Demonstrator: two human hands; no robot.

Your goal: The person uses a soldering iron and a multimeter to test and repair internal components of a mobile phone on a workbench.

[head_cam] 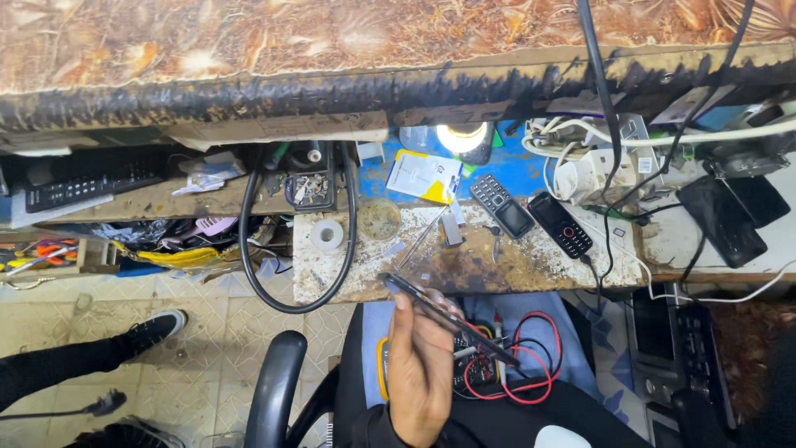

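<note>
One hand comes up from the bottom of the view, and which hand it is cannot be told. Its fingers are curled shut around a thin dark flat phone, held on its edge with the thumb up near the top end. The phone slants from about ten o'clock down to four o'clock, over the person's lap.

Just under the phone, at five o'clock, red and black wires loop over a small dark meter on the blue trousers.

At twelve o'clock from the hand is a worn, scratched wooden workbench. On it sit a white roll of tape, a round dusty dish and two small black button phones. A thick black cable hangs in a loop at ten o'clock. A bright lamp shines further up.
</note>
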